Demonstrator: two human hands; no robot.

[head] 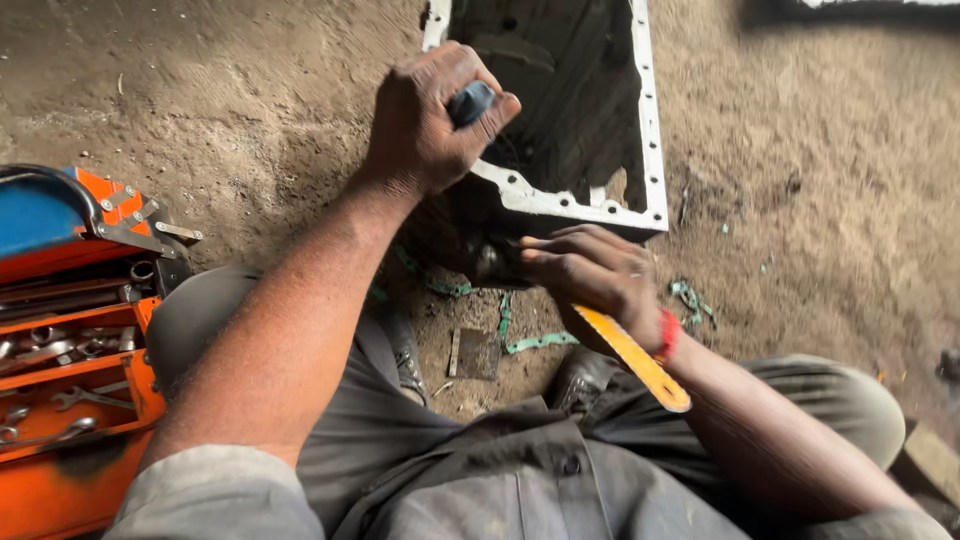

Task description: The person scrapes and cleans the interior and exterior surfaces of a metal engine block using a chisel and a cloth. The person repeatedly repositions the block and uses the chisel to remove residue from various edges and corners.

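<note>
A dark metal pan (650, 130) with a pale bolt-hole flange lies on the dirt floor in front of me. My left hand (430, 125) is closed around a blue-grey tool handle (470, 102) over the pan's near rim. My right hand (600, 280) presses on the pan's near wall and grips a tool with a flat yellow handle (635, 358) that runs back along my wrist. Whatever tip that tool has is hidden under my fingers. A red band (668, 335) circles my right wrist.
An open orange tiered toolbox (70, 350) with several spanners stands at my left. Torn green gasket strips (535, 343) and a small flat metal plate (475, 353) lie on the dirt between my shoes. My grey-trousered knees frame the spot.
</note>
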